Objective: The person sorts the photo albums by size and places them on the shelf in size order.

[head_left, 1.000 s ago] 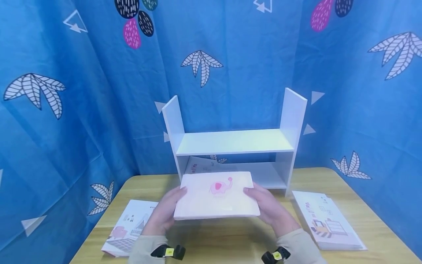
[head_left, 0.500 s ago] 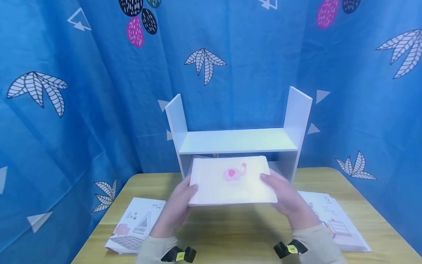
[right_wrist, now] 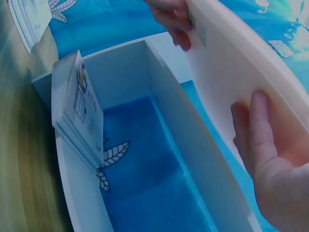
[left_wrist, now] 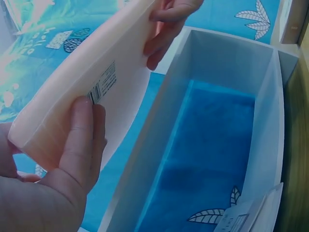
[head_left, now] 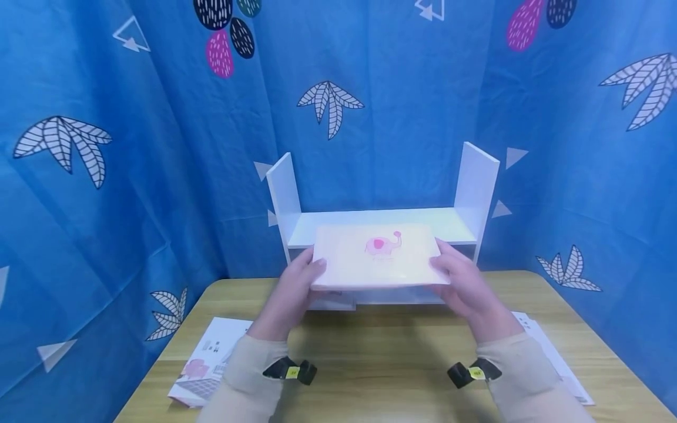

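Note:
A pale pink-white pack with a pink elephant on top is held level between both hands, overlapping the front of the upper shelf in the head view. My left hand grips its left end, thumb on top and fingers underneath. My right hand grips the opposite end the same way. In the left wrist view the pack's underside carries a barcode and bows slightly. Behind and below it stands a white two-tier shelf, its lower tier partly hidden by the pack.
Several thin books lie in the lower tier at its left. One printed book rests on the wooden table at the left, and a stack of books at the right, partly behind my sleeve. A blue patterned curtain hangs behind.
Both hands have moved forward and up with the pack, from in front of the lower tier to the height of the upper shelf. The grip stays the same.

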The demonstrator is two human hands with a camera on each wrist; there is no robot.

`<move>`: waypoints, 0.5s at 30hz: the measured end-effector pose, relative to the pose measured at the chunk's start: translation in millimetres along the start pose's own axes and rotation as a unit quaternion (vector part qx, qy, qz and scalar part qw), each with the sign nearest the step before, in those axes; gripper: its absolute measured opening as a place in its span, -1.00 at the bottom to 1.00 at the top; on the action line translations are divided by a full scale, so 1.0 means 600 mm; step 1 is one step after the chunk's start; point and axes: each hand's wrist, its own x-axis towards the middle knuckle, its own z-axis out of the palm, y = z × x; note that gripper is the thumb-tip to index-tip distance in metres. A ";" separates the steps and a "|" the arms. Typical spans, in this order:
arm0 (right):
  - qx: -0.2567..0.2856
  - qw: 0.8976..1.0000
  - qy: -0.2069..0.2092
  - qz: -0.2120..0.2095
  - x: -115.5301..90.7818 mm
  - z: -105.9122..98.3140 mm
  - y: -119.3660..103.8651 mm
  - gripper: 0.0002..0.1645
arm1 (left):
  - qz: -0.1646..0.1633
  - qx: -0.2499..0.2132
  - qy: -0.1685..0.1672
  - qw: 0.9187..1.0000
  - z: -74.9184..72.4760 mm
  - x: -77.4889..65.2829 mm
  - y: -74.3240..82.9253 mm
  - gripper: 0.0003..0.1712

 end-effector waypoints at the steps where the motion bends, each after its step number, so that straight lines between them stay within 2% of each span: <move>1: 0.004 1.000 0.003 -0.003 0.001 0.002 -0.003 -0.22 | -0.002 -0.010 0.000 1.000 0.000 0.004 0.002 -0.26; 6: 0.015 0.999 0.030 -0.008 0.012 0.010 -0.014 -0.23 | 0.013 -0.073 -0.021 0.997 0.002 0.026 0.005 -0.31; 9: 0.003 0.999 0.046 -0.010 0.025 0.011 -0.020 -0.24 | 0.019 -0.072 -0.028 0.997 0.005 0.037 0.007 -0.32; 12: -0.037 0.997 0.069 -0.011 0.043 0.012 -0.028 -0.28 | 0.015 -0.014 -0.004 1.000 0.009 0.047 0.015 -0.29; 15: -0.085 0.992 0.097 -0.005 0.063 0.013 -0.038 -0.31 | 0.002 0.067 0.033 0.997 0.013 0.060 0.027 -0.26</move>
